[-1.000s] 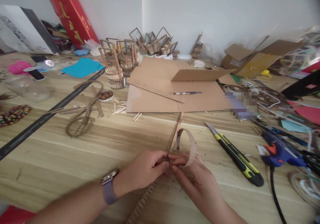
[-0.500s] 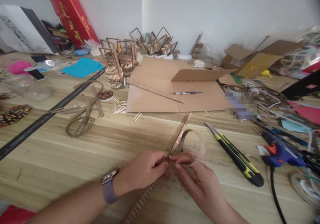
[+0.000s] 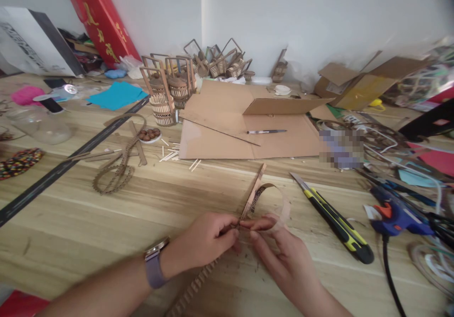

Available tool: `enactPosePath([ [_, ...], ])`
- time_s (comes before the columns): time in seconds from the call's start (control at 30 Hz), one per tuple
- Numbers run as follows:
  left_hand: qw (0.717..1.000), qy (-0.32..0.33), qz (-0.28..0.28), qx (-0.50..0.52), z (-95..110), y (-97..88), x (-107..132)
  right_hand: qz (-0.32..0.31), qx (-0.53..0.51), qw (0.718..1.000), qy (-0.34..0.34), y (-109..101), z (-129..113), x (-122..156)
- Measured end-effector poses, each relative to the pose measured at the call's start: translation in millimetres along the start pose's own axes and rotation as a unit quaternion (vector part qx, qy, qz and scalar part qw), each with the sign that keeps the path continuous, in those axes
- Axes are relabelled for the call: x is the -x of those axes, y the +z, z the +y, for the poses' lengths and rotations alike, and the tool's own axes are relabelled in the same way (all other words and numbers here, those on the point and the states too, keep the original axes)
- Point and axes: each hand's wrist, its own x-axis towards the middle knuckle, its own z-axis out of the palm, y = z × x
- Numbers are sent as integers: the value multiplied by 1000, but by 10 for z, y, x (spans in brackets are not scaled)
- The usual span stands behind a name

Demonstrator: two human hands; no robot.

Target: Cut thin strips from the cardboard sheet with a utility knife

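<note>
Low over the table, my left hand (image 3: 204,239), with a watch (image 3: 156,262) on the wrist, pinches a long brown cardboard strip (image 3: 254,189). Notches or small slats line the strip's near part, which runs down toward me. Close against those fingertips, my right hand (image 3: 287,255) is closed on a thin, curled paper-like band (image 3: 285,201) with dark print on its inner side. The band loops up above the right fingers, beside the strip's far end. Where strip and band meet, fingers hide the details.
A yellow-black utility knife (image 3: 333,218) and a blue glue gun (image 3: 397,213) lie to the right. Ahead are flattened cardboard (image 3: 220,140) with a pen (image 3: 266,131), and small slatted baskets (image 3: 163,104). A coiled notched strip (image 3: 113,177) lies left.
The strip's far end has drawn slightly toward me and left, and its near end reaches further down-left. The band's loop has shifted and opened a little. Both hands stay nearly in place.
</note>
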Motion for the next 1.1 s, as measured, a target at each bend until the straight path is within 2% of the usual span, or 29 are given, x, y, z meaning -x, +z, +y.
enactPosePath([
  [0.2,999,0,-9,46,-20,17,-4,-12,-19,1000,-7,23,8,5],
  [0.57,999,16,-7,36,-31,21,-14,-2,-2,998,-63,69,20,4],
  [0.83,999,-5,-11,38,-4,15,-7,-2,15,999,-47,23,12,-13],
  [1.1,999,3,-7,32,19,7,1,2,12,999,-50,4,21,-24],
])
